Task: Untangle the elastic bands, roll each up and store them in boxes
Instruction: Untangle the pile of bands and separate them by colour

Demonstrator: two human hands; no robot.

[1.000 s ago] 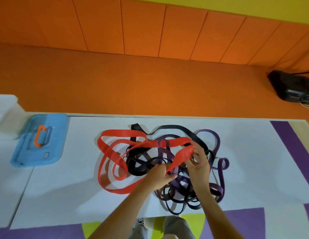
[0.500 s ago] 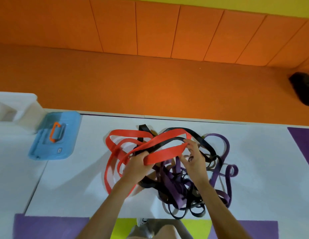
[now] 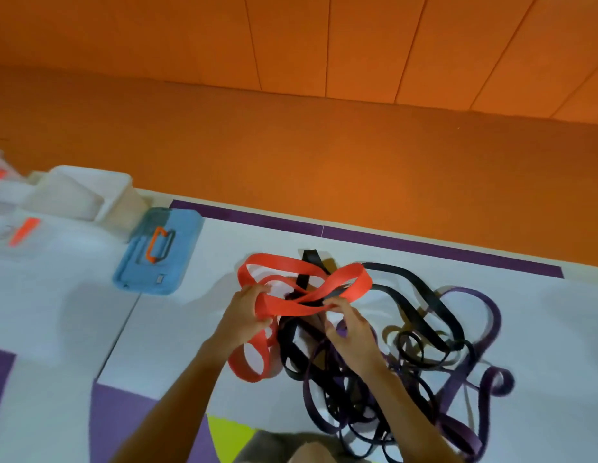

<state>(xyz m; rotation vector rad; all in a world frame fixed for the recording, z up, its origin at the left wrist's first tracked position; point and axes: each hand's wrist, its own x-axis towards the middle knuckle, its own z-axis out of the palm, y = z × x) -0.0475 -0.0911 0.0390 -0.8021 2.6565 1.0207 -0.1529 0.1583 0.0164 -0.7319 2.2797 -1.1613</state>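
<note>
A tangle of elastic bands lies on the white mat [image 3: 177,332]. The wide red band [image 3: 354,282] loops over the top of a black band [image 3: 421,292] and a purple band [image 3: 488,305]. My left hand [image 3: 247,315] grips a strand of the red band at its left side. My right hand [image 3: 351,325] pinches the same red strand further right, above the dark bands. A blue box [image 3: 157,252] with an orange handle lies shut to the left of the tangle.
White open boxes [image 3: 80,195] stand at the far left, behind the blue box. An orange padded floor and wall [image 3: 324,145] lie beyond the mat's purple edge strip [image 3: 391,242]. My knee shows at the bottom edge.
Both hands have lifted and gathered the red band toward the middle, so its loops are drawn in tighter. The camera has swung left and tilted, bringing the white boxes into view.
</note>
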